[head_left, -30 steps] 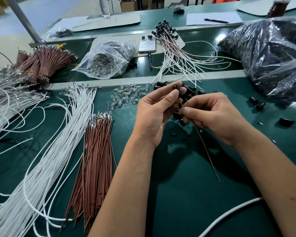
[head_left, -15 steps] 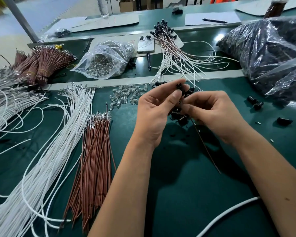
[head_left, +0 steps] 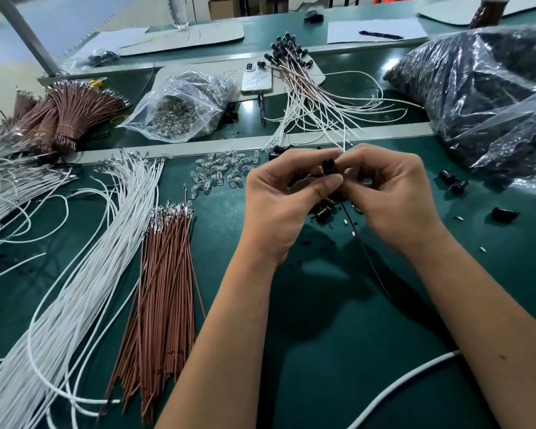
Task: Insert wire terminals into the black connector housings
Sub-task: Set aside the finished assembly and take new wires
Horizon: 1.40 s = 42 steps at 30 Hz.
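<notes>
Above the middle of the green worktop [head_left: 338,351], the left hand [head_left: 279,209] and right hand [head_left: 393,196] meet fingertip to fingertip. The left fingers [head_left: 322,185] curl in, thumb and forefinger pinching a small black connector housing [head_left: 329,167]. The right fingers [head_left: 353,161] are curled too, pinched close against the same housing; what exactly they grip at the tips is too small to tell. A thin brown wire [head_left: 365,252] runs down from between the hands and trails over the worktop toward the near edge.

Under the hands lie several loose black housings [head_left: 324,212], with small white bits scattered just beside them. More black housings [head_left: 454,182] lie apart to the right, near a large plastic bag of black parts [head_left: 477,94] at the right edge.

Just left of the hands, toward the far side, sits a scatter of small clear bulbs [head_left: 220,171]. Farther left lies a straight bundle of brown terminal wires [head_left: 164,280], and beside it a long sweep of white terminal wires [head_left: 75,274] reaching the near left corner. A thick white cable [head_left: 399,385] crosses the near right part of the worktop.

Beyond a pale dividing strip, finished assemblies of white and brown wires with black housings [head_left: 307,97] fan out, next to a phone [head_left: 257,78] lying face down. A clear bag of bulbs [head_left: 183,109] sits to its left, and tied bunches of brown wires [head_left: 65,116] lie near the far left edge.
</notes>
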{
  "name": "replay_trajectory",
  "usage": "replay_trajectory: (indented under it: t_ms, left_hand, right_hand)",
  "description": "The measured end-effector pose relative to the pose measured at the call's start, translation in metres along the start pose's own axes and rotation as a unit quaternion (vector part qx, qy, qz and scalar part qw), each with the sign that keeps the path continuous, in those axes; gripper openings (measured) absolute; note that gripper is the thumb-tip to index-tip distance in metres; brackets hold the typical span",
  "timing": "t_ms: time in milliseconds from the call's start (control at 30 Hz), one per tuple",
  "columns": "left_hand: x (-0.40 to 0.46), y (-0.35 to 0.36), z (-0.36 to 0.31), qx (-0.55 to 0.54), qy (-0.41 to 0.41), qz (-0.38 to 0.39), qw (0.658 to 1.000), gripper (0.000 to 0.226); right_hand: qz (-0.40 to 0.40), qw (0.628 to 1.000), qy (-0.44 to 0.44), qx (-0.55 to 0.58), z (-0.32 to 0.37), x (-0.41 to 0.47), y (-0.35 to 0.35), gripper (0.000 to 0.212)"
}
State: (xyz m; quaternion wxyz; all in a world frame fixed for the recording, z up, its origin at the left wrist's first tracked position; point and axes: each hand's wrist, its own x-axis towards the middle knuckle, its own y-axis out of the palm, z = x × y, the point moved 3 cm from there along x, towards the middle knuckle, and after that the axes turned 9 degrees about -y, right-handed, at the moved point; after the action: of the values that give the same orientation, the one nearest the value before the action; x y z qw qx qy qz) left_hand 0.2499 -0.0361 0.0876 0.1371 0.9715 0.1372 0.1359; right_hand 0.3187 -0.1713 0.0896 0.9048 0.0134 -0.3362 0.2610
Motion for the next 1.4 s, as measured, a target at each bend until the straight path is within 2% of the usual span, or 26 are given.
replay_trajectory:
  t_ms: [167, 333, 533, 833, 1067, 1200, 1400]
  left_hand:
    - [-0.001, -0.001, -0.001, -0.011, 0.003, -0.034, 0.999, 0.044]
    - [-0.002, 0.002, -0.005, -0.002, 0.019, -0.051, 0.999, 0.040]
    - [-0.002, 0.002, -0.005, 0.000, 0.022, -0.055, 0.998, 0.037]
    - [-0.002, 0.002, -0.008, 0.007, 0.035, -0.070, 0.997, 0.039]
    - [-0.002, 0.002, -0.005, 0.013, 0.044, -0.072, 0.996, 0.037]
    - [-0.001, 0.000, 0.000, -0.001, 0.009, -0.067, 0.998, 0.033]
    - [0.000, -0.008, 0.005, -0.091, -0.089, -0.101, 0.987, 0.021]
  right_hand:
    - [0.000, 0.999, -0.032, -0.030, 0.002, 0.000, 0.002, 0.025]
    - [-0.006, 0.996, -0.058, -0.073, 0.001, -0.001, -0.001, 0.026]
    - [-0.002, 0.995, -0.052, -0.090, 0.000, -0.001, -0.003, 0.013]
    - [0.004, 0.997, -0.017, -0.069, -0.007, -0.002, -0.003, 0.013]
    - [0.022, 0.994, -0.027, -0.099, -0.008, -0.002, -0.002, 0.016]
    - [0.008, 0.995, -0.018, -0.102, -0.006, -0.002, -0.003, 0.010]
    - [-0.009, 0.994, -0.004, -0.113, 0.000, -0.003, 0.000, 0.004]
